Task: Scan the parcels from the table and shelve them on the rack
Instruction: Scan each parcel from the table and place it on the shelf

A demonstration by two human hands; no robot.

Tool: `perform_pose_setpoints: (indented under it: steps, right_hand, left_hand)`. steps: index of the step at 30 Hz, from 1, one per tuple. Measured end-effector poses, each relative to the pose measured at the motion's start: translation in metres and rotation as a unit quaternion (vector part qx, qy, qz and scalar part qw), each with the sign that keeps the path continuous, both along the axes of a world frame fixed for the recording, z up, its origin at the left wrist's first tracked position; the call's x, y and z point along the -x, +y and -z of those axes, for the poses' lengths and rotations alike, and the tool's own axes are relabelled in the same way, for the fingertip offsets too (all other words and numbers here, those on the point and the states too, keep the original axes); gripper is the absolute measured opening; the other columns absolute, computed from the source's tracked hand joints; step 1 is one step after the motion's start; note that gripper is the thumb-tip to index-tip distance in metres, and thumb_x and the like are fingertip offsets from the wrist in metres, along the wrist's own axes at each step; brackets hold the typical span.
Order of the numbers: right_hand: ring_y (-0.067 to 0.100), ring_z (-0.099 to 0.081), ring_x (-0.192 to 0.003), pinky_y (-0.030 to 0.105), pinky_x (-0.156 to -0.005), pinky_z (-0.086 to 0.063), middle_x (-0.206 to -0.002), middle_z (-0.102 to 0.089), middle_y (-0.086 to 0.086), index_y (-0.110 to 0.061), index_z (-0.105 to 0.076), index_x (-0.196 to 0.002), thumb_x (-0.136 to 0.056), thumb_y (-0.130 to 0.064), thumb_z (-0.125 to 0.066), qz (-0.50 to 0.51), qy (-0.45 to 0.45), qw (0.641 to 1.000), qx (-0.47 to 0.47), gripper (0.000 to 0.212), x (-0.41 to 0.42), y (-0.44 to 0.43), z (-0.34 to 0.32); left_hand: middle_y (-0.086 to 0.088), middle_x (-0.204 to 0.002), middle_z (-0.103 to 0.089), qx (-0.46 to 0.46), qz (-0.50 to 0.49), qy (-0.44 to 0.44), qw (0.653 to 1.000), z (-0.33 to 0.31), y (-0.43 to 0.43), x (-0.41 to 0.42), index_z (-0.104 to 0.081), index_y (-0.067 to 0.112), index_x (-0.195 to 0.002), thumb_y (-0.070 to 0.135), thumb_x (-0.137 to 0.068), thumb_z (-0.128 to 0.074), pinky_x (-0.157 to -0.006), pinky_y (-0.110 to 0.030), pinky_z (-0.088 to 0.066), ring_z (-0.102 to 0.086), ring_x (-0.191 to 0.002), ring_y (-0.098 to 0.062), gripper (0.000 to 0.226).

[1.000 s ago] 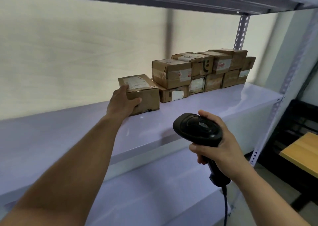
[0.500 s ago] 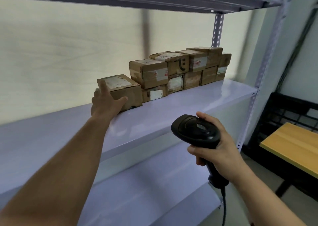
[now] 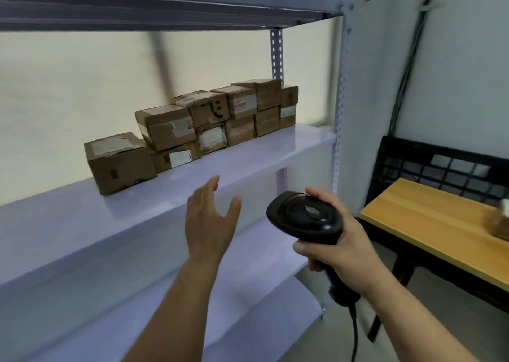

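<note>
Scanner (image 3: 305, 218) head toward rack (image 3: 248, 152), handle down in right hand (image 3: 338, 247)

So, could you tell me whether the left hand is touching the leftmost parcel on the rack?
Apart. The head view shows bare shelf between the open left hand and the leftmost parcel.

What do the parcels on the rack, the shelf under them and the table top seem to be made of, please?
Parcels: brown cardboard, matte, with creased edges, tape and paper labels. Shelf: probably painted metal, pale lilac and glossy, since it reflects the light. Table top: seemingly wood or wood laminate, yellowish with straight grain lines.
</note>
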State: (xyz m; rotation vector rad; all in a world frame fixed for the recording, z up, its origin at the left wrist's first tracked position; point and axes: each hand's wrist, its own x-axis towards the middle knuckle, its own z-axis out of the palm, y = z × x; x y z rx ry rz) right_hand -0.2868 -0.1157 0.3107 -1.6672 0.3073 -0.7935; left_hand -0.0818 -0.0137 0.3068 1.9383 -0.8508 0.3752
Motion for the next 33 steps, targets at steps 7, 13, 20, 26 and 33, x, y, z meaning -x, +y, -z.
perform_pose_setpoints:
  steps: [7,13,20,26,33]
  right_hand:
    - [0.009,-0.065,-0.067,0.027,-0.055,-0.054,-0.114,-0.065,-0.005,-0.045,-0.054,-0.127,-0.069,0.002,-0.085,0.061,-0.003,0.998,-0.008,0.081,0.085,-0.045,0.016]
    - [0.026,-0.064,-0.065,0.038,-0.049,-0.056,-0.110,-0.065,-0.012,-0.042,-0.052,-0.129,-0.071,0.006,-0.082,0.119,0.001,0.992,-0.029,0.081,0.167,-0.087,0.031]
    - [0.008,-0.066,-0.065,0.029,-0.050,-0.053,-0.116,-0.063,0.006,-0.040,-0.050,-0.130,-0.069,0.004,-0.083,0.181,0.023,0.983,-0.022,0.082,0.270,-0.129,0.037]
    - [0.008,-0.065,-0.060,0.030,-0.049,-0.053,-0.118,-0.061,0.000,-0.038,-0.049,-0.130,-0.071,0.010,-0.079,0.263,0.033,0.964,-0.026,0.082,0.342,-0.151,0.035]
    - [0.026,-0.063,-0.053,0.035,-0.051,-0.056,-0.118,-0.063,0.004,-0.037,-0.049,-0.132,-0.072,0.007,-0.080,0.355,0.038,0.934,-0.032,0.081,0.404,-0.183,0.043]
  left_hand:
    - [-0.002,-0.134,-0.052,-0.060,0.074,0.052,0.994,0.044,-0.066,0.098,-0.051,0.019,-0.135,0.035,-0.089,-0.067,-0.100,-0.030,-0.037,-0.045,-0.124,-0.021,0.051]
    - [-0.003,-0.133,-0.052,-0.099,0.125,0.040,0.986,0.052,-0.127,0.174,-0.053,0.016,-0.133,0.031,-0.087,-0.069,-0.100,-0.029,-0.035,-0.043,-0.125,-0.021,0.051]
    - [-0.005,-0.130,-0.054,-0.108,0.198,0.044,0.973,0.067,-0.199,0.275,-0.054,0.016,-0.132,0.035,-0.086,-0.069,-0.098,-0.036,-0.040,-0.044,-0.123,-0.022,0.052]
    - [-0.005,-0.133,-0.052,-0.121,0.277,0.049,0.952,0.069,-0.252,0.345,-0.051,0.015,-0.136,0.037,-0.088,-0.068,-0.101,-0.033,-0.036,-0.042,-0.126,-0.022,0.055]
    - [0.000,-0.132,-0.051,-0.141,0.351,0.042,0.925,0.072,-0.314,0.405,-0.048,0.020,-0.138,0.042,-0.090,-0.063,-0.100,-0.033,-0.038,-0.044,-0.124,-0.017,0.055]
